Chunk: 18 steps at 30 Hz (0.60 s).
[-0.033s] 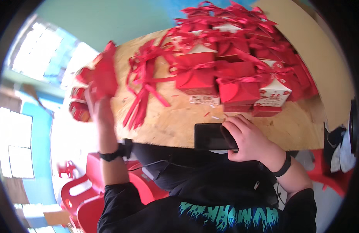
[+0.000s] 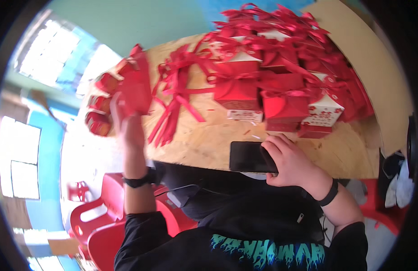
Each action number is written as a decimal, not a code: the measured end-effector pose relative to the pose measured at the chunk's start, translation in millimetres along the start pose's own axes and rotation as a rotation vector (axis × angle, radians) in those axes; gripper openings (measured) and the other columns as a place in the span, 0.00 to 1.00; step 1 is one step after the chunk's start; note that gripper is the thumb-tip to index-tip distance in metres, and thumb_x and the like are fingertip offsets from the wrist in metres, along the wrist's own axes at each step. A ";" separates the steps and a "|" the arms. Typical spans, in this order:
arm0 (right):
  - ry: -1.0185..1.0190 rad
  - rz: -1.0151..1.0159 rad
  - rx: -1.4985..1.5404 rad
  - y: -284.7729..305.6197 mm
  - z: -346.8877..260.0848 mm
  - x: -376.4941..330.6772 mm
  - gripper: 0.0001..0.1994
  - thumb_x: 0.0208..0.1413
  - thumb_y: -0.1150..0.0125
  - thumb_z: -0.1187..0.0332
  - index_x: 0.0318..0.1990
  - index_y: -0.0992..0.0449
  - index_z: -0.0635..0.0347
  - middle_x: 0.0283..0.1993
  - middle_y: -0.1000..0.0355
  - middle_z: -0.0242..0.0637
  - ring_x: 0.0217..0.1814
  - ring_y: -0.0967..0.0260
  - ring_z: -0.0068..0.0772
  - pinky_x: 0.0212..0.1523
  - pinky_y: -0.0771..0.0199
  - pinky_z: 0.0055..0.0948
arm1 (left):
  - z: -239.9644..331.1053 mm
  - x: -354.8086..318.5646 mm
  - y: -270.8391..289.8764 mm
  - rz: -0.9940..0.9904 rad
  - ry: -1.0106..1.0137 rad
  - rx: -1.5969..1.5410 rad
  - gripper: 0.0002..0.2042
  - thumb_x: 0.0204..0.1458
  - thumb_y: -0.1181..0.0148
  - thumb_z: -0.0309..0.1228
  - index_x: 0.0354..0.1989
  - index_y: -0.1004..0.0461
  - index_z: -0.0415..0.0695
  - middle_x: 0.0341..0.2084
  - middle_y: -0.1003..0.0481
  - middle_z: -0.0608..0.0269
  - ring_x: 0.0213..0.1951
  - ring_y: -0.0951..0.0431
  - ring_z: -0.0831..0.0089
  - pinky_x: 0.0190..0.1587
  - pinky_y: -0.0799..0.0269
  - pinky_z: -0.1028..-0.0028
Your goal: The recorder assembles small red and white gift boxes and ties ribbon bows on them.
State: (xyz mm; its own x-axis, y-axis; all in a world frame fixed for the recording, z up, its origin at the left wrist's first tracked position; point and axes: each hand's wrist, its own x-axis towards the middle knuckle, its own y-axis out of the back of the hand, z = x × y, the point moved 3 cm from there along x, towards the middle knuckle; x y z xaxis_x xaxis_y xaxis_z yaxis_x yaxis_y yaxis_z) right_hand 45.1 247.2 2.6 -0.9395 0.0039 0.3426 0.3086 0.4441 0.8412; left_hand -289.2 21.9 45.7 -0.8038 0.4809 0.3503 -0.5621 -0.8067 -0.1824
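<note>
Red card, smooth and slightly glossy, makes up the flat unfolded box blank [image 2: 135, 88] held upright in the left hand [image 2: 126, 126]; that grip is closed around the blank's lower edge, raised above the left end of the desk [image 2: 204, 140]. The blank shows angular creased panels and stands clear of the desk surface. Behind it, at the desk's left edge, lie several small red cartons [image 2: 99, 110], rounded in outline by lens blur.

The desk top is pale, coarse-flaked chipboard with a curved near edge. A loose bundle of red satin ribbons [image 2: 175, 97] lies across it, strands trailing toward the near edge, just right of the blank.

The right hand [image 2: 290, 162] rests at the near edge, fingers curled over the right end of a black smartphone [image 2: 250, 156], a flat glossy rectangle lying on the desk; the grip is closed on it. A dark band circles each wrist.

Beyond the phone stands a dense stack of finished gift boxes [image 2: 281, 86], red with white gabled tops and ribbon bows. Red moulded plastic chairs [image 2: 100, 221] sit below left.
</note>
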 end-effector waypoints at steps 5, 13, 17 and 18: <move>-0.088 0.096 -0.097 -21.0 3.4 -0.3 0.29 0.40 0.28 0.66 0.52 0.30 0.67 0.54 0.31 0.51 0.60 0.33 0.54 0.63 0.31 0.46 | 26.5 -77.5 -84.4 -0.370 -0.039 -0.144 0.44 0.46 0.41 0.24 0.75 0.53 0.39 0.65 0.38 0.53 0.65 0.33 0.64 0.67 0.38 0.65; 0.041 0.312 -0.115 6.0 -23.8 -14.2 0.18 0.50 0.33 0.72 0.48 0.28 0.62 0.48 0.27 0.44 0.51 0.27 0.49 0.53 0.26 0.43 | 32.1 -135.9 -147.6 -0.631 -0.312 0.390 0.47 0.43 0.31 0.21 0.74 0.50 0.40 0.63 0.42 0.50 0.70 0.39 0.57 0.64 0.34 0.62; -0.033 0.380 0.065 77.2 -46.5 -27.9 0.10 0.50 0.37 0.78 0.41 0.26 0.66 0.40 0.26 0.45 0.40 0.25 0.47 0.42 0.24 0.35 | 28.9 -172.6 -158.9 -0.598 -0.475 0.388 0.41 0.41 0.28 0.21 0.69 0.38 0.45 0.61 0.41 0.45 0.64 0.33 0.48 0.62 0.32 0.58; -0.030 0.450 0.009 96.7 -53.2 -37.6 0.10 0.51 0.36 0.78 0.41 0.25 0.66 0.39 0.26 0.45 0.41 0.25 0.47 0.43 0.25 0.36 | 26.9 -183.4 -149.4 -0.629 -0.502 0.379 0.41 0.42 0.28 0.22 0.69 0.38 0.45 0.61 0.41 0.44 0.63 0.32 0.49 0.61 0.32 0.59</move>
State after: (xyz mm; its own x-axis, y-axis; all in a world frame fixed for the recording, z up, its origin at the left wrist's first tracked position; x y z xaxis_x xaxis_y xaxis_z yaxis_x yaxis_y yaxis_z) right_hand 118.1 242.3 93.3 -0.7159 0.2244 0.6611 0.6864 0.3996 0.6076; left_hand -52.6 45.0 33.4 -0.1380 0.7375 0.6611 -0.6967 -0.5467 0.4645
